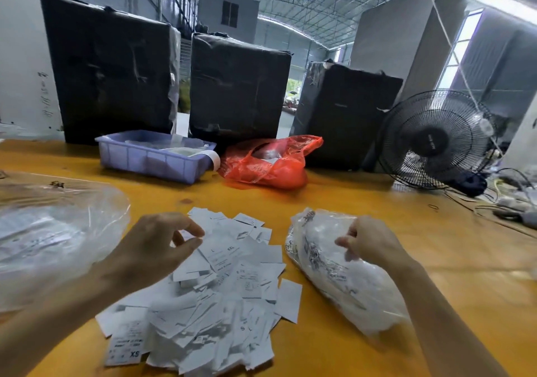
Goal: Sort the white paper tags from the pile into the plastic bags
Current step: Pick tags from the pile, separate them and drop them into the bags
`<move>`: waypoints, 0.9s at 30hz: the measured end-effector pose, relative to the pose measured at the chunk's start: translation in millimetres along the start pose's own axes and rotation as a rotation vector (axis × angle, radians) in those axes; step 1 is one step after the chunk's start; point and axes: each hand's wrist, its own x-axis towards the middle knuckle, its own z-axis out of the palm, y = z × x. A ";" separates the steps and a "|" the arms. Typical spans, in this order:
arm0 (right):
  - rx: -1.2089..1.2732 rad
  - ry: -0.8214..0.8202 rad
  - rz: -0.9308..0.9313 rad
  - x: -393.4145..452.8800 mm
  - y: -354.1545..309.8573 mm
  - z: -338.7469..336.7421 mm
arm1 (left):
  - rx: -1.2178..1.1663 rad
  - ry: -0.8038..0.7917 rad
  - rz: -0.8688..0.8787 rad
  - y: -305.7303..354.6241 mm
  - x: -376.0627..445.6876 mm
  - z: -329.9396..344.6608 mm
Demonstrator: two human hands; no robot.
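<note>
An orange worktable (334,202) in a steel-roofed warehouse bears a pile of white paper tags (220,298). The left hand (154,246) pinches one tag's edge; the right hand (369,243), fingers curled, grips a filled clear plastic bag (334,272) beside the pile.
</note>
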 end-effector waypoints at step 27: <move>1.176 -0.594 -0.235 -66.5 -105.6 12.8 | -1.009 -0.378 -0.430 47.1 -14.9 22.1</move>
